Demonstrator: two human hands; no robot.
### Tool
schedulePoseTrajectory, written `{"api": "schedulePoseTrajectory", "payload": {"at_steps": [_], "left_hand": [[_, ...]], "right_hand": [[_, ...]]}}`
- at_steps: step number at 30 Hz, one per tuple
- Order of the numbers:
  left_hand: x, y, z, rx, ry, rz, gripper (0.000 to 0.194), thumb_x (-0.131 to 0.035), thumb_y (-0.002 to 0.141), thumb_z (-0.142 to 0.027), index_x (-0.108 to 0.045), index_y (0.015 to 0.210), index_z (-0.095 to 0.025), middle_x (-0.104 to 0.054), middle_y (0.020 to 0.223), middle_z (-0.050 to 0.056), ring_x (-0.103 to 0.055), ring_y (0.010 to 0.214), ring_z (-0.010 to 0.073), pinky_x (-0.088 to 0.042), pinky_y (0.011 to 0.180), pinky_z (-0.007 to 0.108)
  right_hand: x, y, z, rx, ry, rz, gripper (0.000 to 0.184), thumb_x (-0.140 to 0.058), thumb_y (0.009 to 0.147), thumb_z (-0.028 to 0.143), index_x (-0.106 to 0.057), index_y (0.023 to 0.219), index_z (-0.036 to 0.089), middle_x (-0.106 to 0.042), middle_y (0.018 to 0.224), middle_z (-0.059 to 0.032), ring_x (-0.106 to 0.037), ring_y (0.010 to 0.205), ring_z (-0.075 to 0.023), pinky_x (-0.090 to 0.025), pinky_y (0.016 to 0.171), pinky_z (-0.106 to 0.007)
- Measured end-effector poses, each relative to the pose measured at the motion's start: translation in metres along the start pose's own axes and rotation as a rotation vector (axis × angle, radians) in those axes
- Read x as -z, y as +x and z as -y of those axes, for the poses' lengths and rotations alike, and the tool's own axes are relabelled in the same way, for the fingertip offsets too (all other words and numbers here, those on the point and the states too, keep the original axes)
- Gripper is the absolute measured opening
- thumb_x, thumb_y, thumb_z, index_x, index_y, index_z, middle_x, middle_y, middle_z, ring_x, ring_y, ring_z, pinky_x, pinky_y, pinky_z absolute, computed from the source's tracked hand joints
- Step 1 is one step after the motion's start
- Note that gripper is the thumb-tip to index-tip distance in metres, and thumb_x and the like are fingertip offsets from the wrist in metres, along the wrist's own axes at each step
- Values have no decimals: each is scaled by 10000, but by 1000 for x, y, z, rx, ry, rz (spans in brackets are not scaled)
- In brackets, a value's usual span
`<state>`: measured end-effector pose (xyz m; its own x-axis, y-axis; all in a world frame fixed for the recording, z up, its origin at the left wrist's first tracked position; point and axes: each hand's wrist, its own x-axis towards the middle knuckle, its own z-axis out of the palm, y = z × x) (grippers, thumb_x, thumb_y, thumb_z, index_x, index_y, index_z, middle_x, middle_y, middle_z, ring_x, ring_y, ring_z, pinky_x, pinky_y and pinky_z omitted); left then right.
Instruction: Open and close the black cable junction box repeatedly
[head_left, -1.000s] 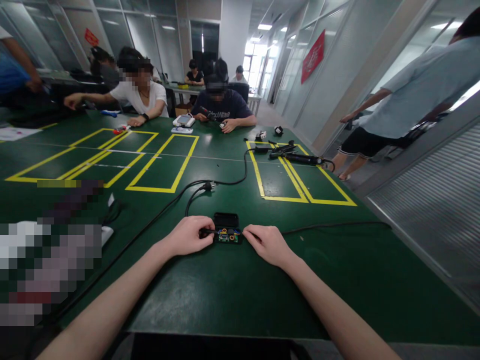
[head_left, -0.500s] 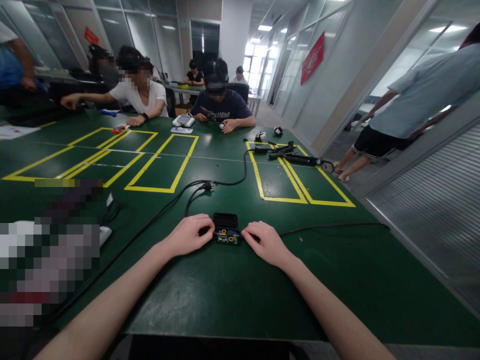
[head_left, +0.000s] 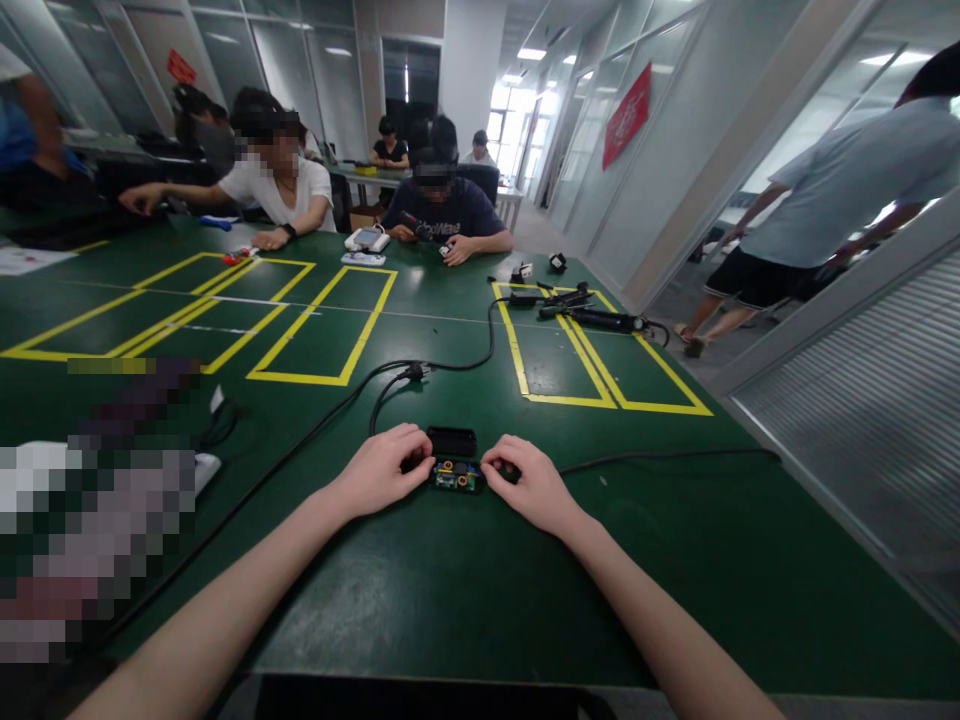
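Note:
An opened black power adapter [head_left: 457,478] lies on the green table, its circuit board with copper-coloured coils facing up. Just behind it sits its black cover [head_left: 452,440], hollow side showing. My left hand [head_left: 388,466] is closed in a pinch at the adapter's left end. On the opposite end, my right hand [head_left: 526,478] pinches the casing, where a black cable [head_left: 667,455] runs off to the right. A second cord with a plug [head_left: 415,373] emerges behind my left hand. Exactly what the fingertips press on is partly hidden.
Yellow tape rectangles [head_left: 346,381] mark the green table [head_left: 420,600]. Black tools [head_left: 600,315] and another adapter [head_left: 523,299] lie at the far right. Two people [head_left: 442,215] sit across the table; another person [head_left: 847,200] stands at right. Blurred items fill the left.
My left thumb has shifted slightly right along the adapter's left end. The right hand has barely moved. The person at right has stepped slightly.

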<state>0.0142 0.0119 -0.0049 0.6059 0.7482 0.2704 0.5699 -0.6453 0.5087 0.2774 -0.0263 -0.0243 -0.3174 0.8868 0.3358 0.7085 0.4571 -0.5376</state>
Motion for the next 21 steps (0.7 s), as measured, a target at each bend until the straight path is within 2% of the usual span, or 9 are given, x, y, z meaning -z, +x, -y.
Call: {"api": "schedulePoseTrajectory", "payload": {"at_steps": [2, 5, 7, 12, 14, 17, 19, 21], "left_hand": [[1, 0, 0, 20, 0, -7, 123, -540, 944, -289, -632, 956, -210, -613, 862, 3, -589, 737, 161, -466, 663, 264], [1, 0, 0, 50, 10, -11, 231, -558, 944, -307, -647, 1138, -219, -628, 945, 15, -616, 768, 167, -502, 688, 274], [1, 0, 2, 46, 31, -15, 262, -564, 951, -308, -666, 1176, -219, -640, 981, 31, -639, 830, 185, -526, 738, 290], [-2, -1, 6, -6, 61, -2, 224, -552, 980, -284, -734, 1085, -208, -680, 1034, 61, -657, 966, 219, -542, 842, 326], [-3, -1, 6, -19, 54, -2, 224, -545, 987, -268, -742, 1075, -209, -686, 1025, 57, -660, 962, 211, -541, 843, 319], [-3, -1, 5, -39, 35, -10, 217, -546, 989, -248, -752, 1046, -208, -695, 1004, 52, -668, 948, 200, -540, 836, 307], [-3, -1, 5, -44, 26, -23, 205, -559, 987, -246, -756, 1029, -205, -705, 1000, 51, -675, 942, 199, -541, 834, 305], [-3, -1, 5, -54, 20, -29, 199, -569, 985, -243, -762, 1019, -204, -715, 1002, 51, -684, 939, 198, -542, 836, 304]], "right_hand": [[-1, 1, 0, -15, -5, 0, 70, -641, 898, 167, -658, 854, 219, -622, 797, -1, -574, 725, -168, -425, 701, -311], [-1, 1, 0, -24, 5, 11, 81, -624, 877, 164, -659, 916, 225, -615, 800, 7, -558, 708, -161, -429, 698, -313], [-1, 1, 0, -34, 19, 15, 130, -614, 875, 174, -665, 983, 226, -626, 844, -3, -563, 725, -167, -449, 708, -323], [-3, 0, -1, -21, 1, -31, 333, -610, 908, 216, -671, 1235, 235, -668, 1156, -102, -615, 1049, -264, -513, 892, -435], [-4, 0, -2, -24, -24, -23, 302, -596, 935, 232, -693, 1221, 238, -672, 1210, -116, -605, 1107, -288, -507, 926, -483], [-3, 1, -2, -33, 35, -12, 218, -591, 949, 244, -717, 1127, 231, -698, 1193, -108, -616, 1102, -284, -504, 933, -485], [-2, 2, 0, -72, 146, -29, 178, -611, 936, 255, -710, 1081, 226, -722, 1118, -93, -641, 1024, -259, -515, 904, -444], [-2, 2, 2, -156, 271, -50, 143, -635, 918, 288, -695, 1030, 222, -734, 999, -65, -653, 878, -222, -526, 807, -383]]}}
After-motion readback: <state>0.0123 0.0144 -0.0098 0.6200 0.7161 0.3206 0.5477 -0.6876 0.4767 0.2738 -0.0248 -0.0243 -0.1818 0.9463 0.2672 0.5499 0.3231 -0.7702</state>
